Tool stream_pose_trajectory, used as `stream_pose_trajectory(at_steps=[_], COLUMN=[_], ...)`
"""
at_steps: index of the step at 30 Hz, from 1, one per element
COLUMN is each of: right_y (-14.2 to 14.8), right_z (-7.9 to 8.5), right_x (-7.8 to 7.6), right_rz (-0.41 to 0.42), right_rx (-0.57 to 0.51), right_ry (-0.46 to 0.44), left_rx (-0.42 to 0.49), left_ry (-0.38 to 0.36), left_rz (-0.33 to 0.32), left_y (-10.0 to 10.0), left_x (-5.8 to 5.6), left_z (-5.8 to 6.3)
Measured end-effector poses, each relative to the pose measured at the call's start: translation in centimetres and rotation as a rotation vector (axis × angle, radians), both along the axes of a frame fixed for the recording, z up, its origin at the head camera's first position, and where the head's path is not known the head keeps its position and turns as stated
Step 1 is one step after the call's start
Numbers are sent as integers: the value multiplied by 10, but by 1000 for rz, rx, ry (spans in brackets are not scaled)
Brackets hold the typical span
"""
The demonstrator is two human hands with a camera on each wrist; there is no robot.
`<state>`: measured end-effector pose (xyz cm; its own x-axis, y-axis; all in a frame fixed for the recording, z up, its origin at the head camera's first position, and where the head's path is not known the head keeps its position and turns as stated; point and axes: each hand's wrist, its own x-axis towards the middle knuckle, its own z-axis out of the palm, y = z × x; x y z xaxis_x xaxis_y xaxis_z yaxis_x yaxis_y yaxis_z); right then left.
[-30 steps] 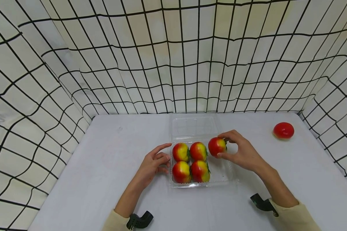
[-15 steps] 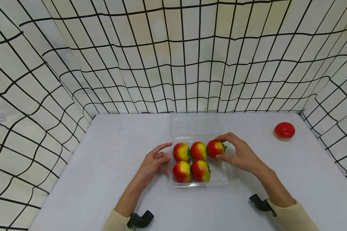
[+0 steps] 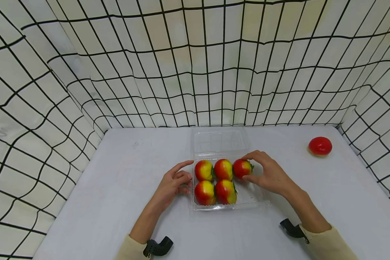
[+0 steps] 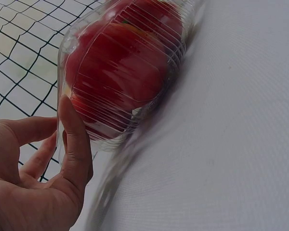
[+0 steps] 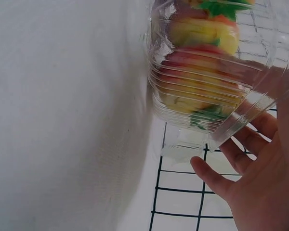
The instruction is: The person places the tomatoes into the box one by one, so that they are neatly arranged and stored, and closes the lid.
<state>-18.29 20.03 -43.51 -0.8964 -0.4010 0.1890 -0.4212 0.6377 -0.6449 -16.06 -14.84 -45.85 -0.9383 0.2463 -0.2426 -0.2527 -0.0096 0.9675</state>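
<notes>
A clear plastic clamshell box [image 3: 247,195] stands on the table, its lid [image 3: 220,142] laid back behind it. Several red-and-yellow fruits with green leaves [image 3: 223,169] sit inside in two rows, like tomatoes or persimmons. My right hand [image 3: 271,175] holds the back-row fruit at the right [image 3: 241,169], thumb on its near side and fingertips on its far side. Fingers of my left hand [image 3: 172,186] rest against the box's left wall. In the left wrist view, the left fingers [image 4: 76,139] touch the ribbed plastic. The right wrist view shows the right-hand fingers partly behind the box.
A lone red fruit [image 3: 320,146] lies at the back right of the white table [image 3: 133,173]. Black-lined netting [image 3: 214,72] rises behind the table and along both sides. A black camera mount is strapped to each wrist.
My right hand has brought the fruit left and down into the back row, beside the others. It still holds it. The left hand stays at the box's side.
</notes>
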Motion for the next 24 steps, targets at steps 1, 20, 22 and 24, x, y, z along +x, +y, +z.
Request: stream_pose_trajectory(at_steps=[1,20,22,24], right_y=[0,0,1,2], right_z=[0,2,2,2], right_x=[0,0,-1,-1], right_rz=[-1,-6,-6,-3], right_rx=[4,62,58,47], right_ry=[0,23,23,30], left_rx=[0,-3,-3,-5], left_ry=[0,-8,-8,-7], left_rz=[1,8,10,10], left_y=[0,0,0,0], left_x=[0,1,1,1], left_z=[0,1,1,1])
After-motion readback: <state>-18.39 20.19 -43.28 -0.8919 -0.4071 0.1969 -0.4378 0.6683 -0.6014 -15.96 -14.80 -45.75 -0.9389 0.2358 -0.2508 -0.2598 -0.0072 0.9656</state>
